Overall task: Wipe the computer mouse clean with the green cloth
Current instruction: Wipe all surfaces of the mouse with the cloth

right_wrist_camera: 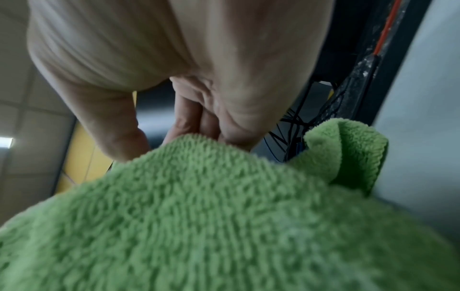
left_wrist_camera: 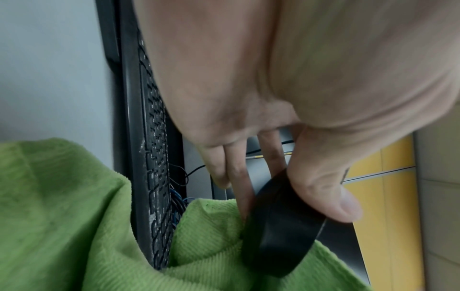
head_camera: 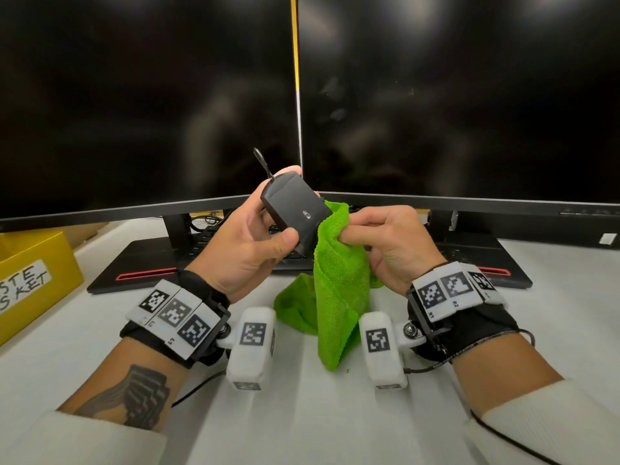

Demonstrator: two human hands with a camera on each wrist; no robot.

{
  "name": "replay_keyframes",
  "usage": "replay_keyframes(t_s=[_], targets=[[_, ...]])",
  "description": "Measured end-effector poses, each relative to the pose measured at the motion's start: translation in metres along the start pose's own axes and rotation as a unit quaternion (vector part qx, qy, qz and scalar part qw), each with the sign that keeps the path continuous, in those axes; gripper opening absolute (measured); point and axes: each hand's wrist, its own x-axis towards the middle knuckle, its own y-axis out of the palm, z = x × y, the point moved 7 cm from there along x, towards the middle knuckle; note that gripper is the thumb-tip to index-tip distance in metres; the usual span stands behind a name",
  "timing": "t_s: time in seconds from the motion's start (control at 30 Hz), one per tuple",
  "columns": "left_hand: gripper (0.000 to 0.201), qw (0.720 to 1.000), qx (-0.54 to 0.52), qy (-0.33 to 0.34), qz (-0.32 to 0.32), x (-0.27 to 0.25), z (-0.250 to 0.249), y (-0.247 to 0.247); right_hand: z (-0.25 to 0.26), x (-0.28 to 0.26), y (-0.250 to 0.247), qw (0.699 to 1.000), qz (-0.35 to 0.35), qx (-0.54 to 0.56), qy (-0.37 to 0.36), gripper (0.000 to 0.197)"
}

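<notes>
My left hand (head_camera: 268, 226) holds a black computer mouse (head_camera: 295, 211) up in front of the monitors, underside toward me, thumb on its near edge and fingers behind it. Its cable (head_camera: 263, 162) sticks up from the top. My right hand (head_camera: 372, 236) grips the green cloth (head_camera: 339, 290) and presses a bunched part against the mouse's right side. The rest of the cloth hangs down to the table. In the left wrist view the thumb (left_wrist_camera: 331, 196) lies on the mouse (left_wrist_camera: 281, 232) above the cloth (left_wrist_camera: 74, 216). The cloth (right_wrist_camera: 199, 216) fills the right wrist view and hides the mouse.
Two dark monitors (head_camera: 151, 95) stand close behind my hands on black bases (head_camera: 141, 263). A black keyboard (left_wrist_camera: 155, 157) lies under them with cables behind it. A yellow labelled bin (head_camera: 30, 276) sits at the left on the white table (head_camera: 302, 414).
</notes>
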Motion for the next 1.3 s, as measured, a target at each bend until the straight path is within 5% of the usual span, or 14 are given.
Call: replay_keyframes(t_s=[0.13, 0.33, 0.63, 1.13, 1.3], targets=[[0.100, 1.000, -0.005, -0.008, -0.004, -0.001, 0.002, -0.002, 0.001, 0.002, -0.002, 0.997, -0.036, -0.065, -0.027, 0.009], [0.097, 1.000, -0.018, -0.006, 0.001, 0.000, -0.002, -0.003, 0.004, 0.000, 0.001, 1.000, 0.029, -0.003, -0.010, 0.018], [0.102, 1.000, 0.005, -0.010, 0.004, 0.000, -0.002, -0.002, 0.002, -0.003, 0.000, 1.000, 0.016, -0.019, 0.016, 0.007], [0.099, 0.998, -0.029, -0.047, 0.043, -0.002, 0.002, 0.003, 0.008, 0.002, -0.007, 0.986, -0.007, -0.162, -0.033, 0.036], [0.098, 0.995, -0.008, -0.080, 0.053, -0.004, 0.010, 0.010, 0.022, -0.001, -0.009, 0.974, -0.029, -0.214, -0.066, 0.017]])
